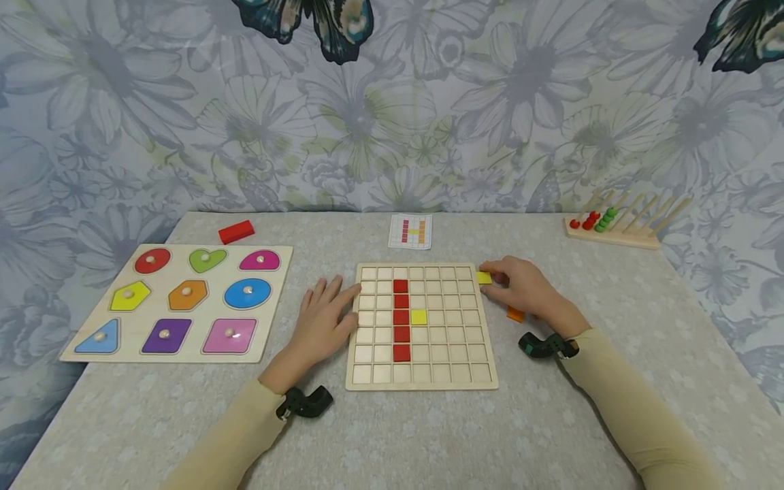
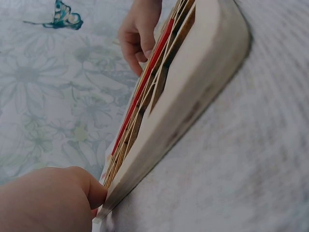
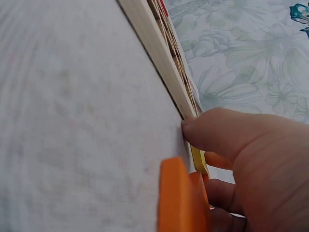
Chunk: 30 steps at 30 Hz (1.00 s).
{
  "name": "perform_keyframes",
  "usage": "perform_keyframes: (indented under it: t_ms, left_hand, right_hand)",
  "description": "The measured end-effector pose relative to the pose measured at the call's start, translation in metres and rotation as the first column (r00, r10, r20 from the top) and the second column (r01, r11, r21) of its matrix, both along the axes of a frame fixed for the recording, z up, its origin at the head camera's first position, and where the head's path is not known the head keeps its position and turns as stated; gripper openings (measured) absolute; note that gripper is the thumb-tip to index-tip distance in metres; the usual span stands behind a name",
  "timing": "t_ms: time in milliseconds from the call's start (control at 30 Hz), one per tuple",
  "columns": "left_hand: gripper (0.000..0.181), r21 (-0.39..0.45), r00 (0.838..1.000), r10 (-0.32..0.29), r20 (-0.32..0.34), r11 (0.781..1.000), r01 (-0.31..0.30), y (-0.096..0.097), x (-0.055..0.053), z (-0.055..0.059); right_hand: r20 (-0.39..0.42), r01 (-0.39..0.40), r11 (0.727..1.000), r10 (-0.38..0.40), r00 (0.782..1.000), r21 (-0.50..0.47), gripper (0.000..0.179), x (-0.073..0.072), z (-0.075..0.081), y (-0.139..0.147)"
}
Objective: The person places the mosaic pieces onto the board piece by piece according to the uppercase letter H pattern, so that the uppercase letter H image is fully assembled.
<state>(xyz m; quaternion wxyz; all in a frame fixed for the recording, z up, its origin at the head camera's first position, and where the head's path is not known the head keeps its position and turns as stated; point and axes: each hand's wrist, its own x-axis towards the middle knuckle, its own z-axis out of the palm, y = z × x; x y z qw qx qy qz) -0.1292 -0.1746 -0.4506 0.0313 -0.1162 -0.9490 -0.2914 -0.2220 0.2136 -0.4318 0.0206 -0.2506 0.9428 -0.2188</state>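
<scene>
A wooden grid board [image 1: 422, 386] lies on the table, with a column of several red tiles [image 1: 401, 318] in its cells. One yellow tile [image 1: 419, 318] sits just right of that column. My left hand [image 1: 321, 323] rests at the board's left edge, fingers spread, thumb and index touching the rim. Off the board's upper right edge, my right hand [image 1: 519, 289] has a second yellow tile [image 1: 484, 278] between thumb and index finger. In the right wrist view this yellow tile [image 3: 199, 159] stands behind the thumb. Orange tiles [image 1: 516, 314] lie partly hidden under the right hand.
A pattern card [image 1: 410, 232] lies behind the board. To the left is a knobbed shape puzzle [image 1: 278, 299], with red tiles [image 1: 236, 232] behind it. A bead counter with pegs [image 1: 615, 235] stands at the back right. A patterned wall backs the table.
</scene>
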Motion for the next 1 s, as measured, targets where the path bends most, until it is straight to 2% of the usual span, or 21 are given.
perform_keyframes:
  t_ms: [367,1000]
  left_hand:
    - [0.054,0.004,1.0,0.006,0.005,1.0,-0.006,-0.0014,-0.0011,-0.0002]
    - [0.055,-0.003,1.0,0.004,0.013,1.0,-0.004,0.0007,0.001,0.0007]
  right_hand:
    - [-0.011,0.003,0.999,-0.003,1.0,-0.039,0.031,-0.0005,-0.0006,-0.0016]
    - [-0.005,0.045,0.999,-0.045,0.999,-0.031,0.032,0.0065,0.0028,-0.0018]
